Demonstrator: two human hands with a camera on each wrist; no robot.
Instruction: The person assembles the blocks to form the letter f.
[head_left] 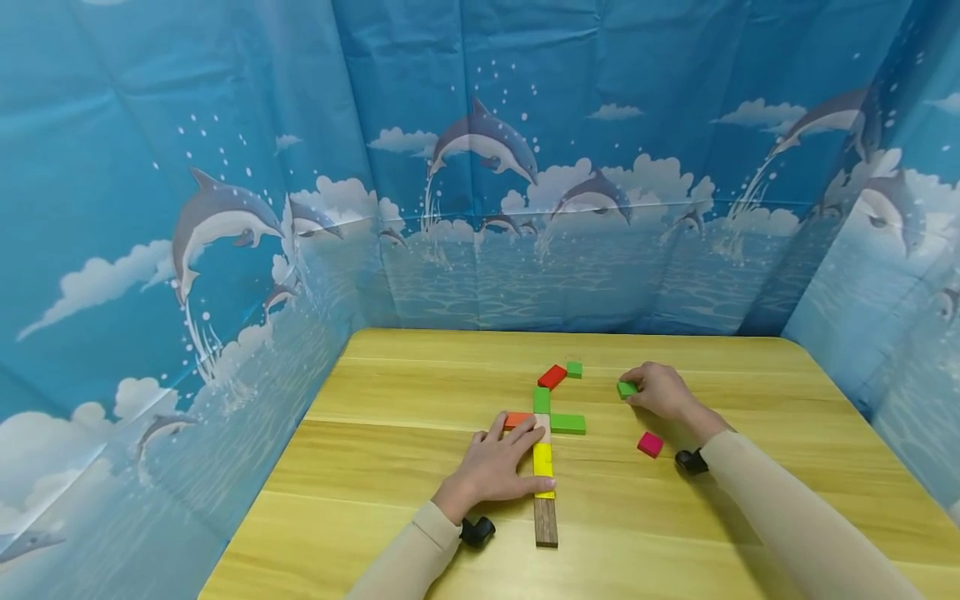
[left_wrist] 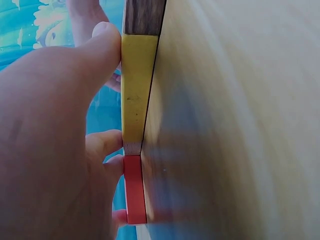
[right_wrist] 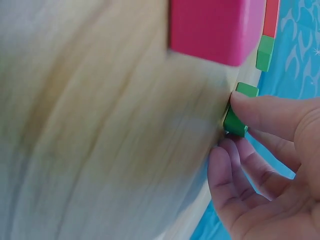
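Observation:
My left hand lies spread over a line of flat wooden blocks, its fingertips on the orange-red block and the pale block, its thumb by the yellow block. Below the yellow comes a dark brown block. Two green blocks join the pale one, an upper green block and a longer green block on the right. Farther right, my right hand pinches a small green block between thumb and fingers, at the tabletop.
Beyond the line lie a red block and a small green cube, nearly touching. A pink block sits nearer me than the right hand. Dolphin-print curtains border the wooden table at its back and sides.

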